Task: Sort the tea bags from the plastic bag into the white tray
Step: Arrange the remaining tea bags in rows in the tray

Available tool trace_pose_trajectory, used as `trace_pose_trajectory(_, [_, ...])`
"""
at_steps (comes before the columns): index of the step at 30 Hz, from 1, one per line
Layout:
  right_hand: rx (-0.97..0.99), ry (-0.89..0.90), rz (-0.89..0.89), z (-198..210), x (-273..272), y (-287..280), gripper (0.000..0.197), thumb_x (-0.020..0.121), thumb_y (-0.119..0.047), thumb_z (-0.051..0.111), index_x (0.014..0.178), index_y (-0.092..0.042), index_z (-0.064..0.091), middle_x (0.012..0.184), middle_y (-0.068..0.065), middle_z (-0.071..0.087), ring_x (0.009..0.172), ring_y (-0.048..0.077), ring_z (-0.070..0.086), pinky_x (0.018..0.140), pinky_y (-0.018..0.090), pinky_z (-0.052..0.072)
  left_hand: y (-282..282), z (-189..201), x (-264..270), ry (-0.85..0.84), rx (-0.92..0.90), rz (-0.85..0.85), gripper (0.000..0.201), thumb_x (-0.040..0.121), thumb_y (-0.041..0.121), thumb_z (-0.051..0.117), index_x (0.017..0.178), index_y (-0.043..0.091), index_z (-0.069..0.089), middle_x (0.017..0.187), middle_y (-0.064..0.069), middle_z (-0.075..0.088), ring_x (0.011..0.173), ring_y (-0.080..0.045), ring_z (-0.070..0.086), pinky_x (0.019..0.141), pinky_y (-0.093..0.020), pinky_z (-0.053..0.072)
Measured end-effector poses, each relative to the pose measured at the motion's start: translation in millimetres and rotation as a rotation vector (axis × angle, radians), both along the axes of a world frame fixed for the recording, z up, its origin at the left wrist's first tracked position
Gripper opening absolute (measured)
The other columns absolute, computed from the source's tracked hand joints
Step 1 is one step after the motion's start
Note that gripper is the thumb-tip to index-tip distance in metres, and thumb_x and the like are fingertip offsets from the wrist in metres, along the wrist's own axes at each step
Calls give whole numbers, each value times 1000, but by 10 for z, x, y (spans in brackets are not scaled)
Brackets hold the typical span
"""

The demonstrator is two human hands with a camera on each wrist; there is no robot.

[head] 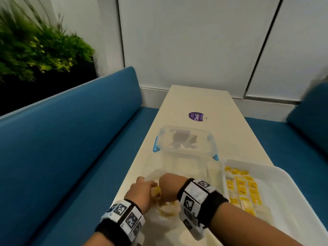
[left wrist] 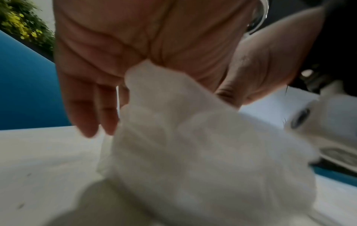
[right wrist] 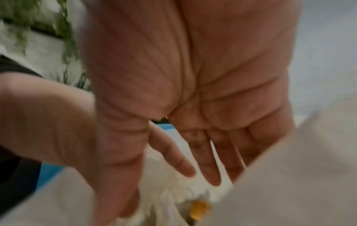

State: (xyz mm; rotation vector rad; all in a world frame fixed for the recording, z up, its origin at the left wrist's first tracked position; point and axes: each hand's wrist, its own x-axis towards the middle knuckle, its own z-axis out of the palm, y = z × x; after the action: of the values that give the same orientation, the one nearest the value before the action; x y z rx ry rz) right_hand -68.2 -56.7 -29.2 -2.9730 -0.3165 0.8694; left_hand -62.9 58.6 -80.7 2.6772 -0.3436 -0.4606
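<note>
Both hands are down at the near end of the bench (head: 195, 102) now, working the clear plastic bag (head: 177, 171) that lies flat in front of the white tray (head: 276, 190). The left hand (head: 142, 190) has a fold of the plastic bunched between thumb and palm, while its other fingers (left wrist: 90, 107) hang straight and loose. The right hand (head: 168, 188) goes in with fingers stretched out straight, fingertips (right wrist: 214, 175) reaching toward the yellow tea bags in the bag (head: 159, 196); it grips nothing that I can see.

Where do we stand? A fair way in, I'd say. The tea bags in the tray (head: 243, 189) lie in neat rows along its left side, just right of the plastic bag, and much of the tray floor to their right is bare. A small yellow clump sits in the bag between the two hands, so there is more to fetch out and lay down; how many are left, the blur won't let me count.

Writing, then. One yellow sachet in the tray shows what reads like "TEA", and the other labels are too soft to make out. Farther up the bench a round purple sticker (head: 197, 116) reads "ClayG", with the rest unclear. Between the sticker and the bag sits a clear lidded container (head: 184, 142) with blue clips, something dark inside
</note>
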Motion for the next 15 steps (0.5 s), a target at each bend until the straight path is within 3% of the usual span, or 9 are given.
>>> trace_pose_trajectory(2, [-124, 50, 15, -106, 15, 37, 52, 82, -31, 70, 123, -3, 55, 104, 13, 60, 100, 30, 56, 84, 36, 45, 10, -74, -9, -5, -27, 11, 52, 90, 16, 49, 137, 35, 41, 140, -5, 32, 120, -25, 49, 100, -33, 41])
trace_pose_trajectory(4, [-173, 7, 25, -242, -1, 33, 60, 80, -30, 71, 130, -7, 46, 123, 13, 53, 111, 32, 53, 92, 39, 44, 29, -100, -5, -9, -75, 1, 56, 91, 9, 45, 141, 32, 35, 143, -3, 28, 123, -22, 46, 102, -28, 38])
trace_pose_trajectory(7, [-153, -91, 39, -423, -44, 7, 53, 86, -31, 61, 130, -8, 43, 126, 16, 49, 113, 35, 48, 94, 41, 41, 41, -97, -20, -8, -110, -20, 57, 91, 6, 45, 143, 28, 33, 146, -2, 24, 128, -20, 42, 104, -25, 35])
trace_pose_trajectory(12, [-44, -237, -49, -557, -64, -14, 45, 88, -41, 55, 117, -7, 53, 116, 15, 55, 109, 34, 50, 87, 40, 44, 49, -54, -30, 1, -160, -6, 61, 90, 3, 47, 143, 27, 32, 147, -1, 22, 129, -20, 41, 102, -26, 37])
trace_pose_trajectory(15, [-10, -255, -53, -610, -103, 15, 49, 87, -37, 56, 125, -10, 43, 118, 15, 52, 108, 34, 49, 87, 43, 45, 32, 13, -54, -3, -193, -11, 54, 91, 6, 46, 141, 23, 36, 144, -3, 26, 126, -21, 44, 100, -25, 38])
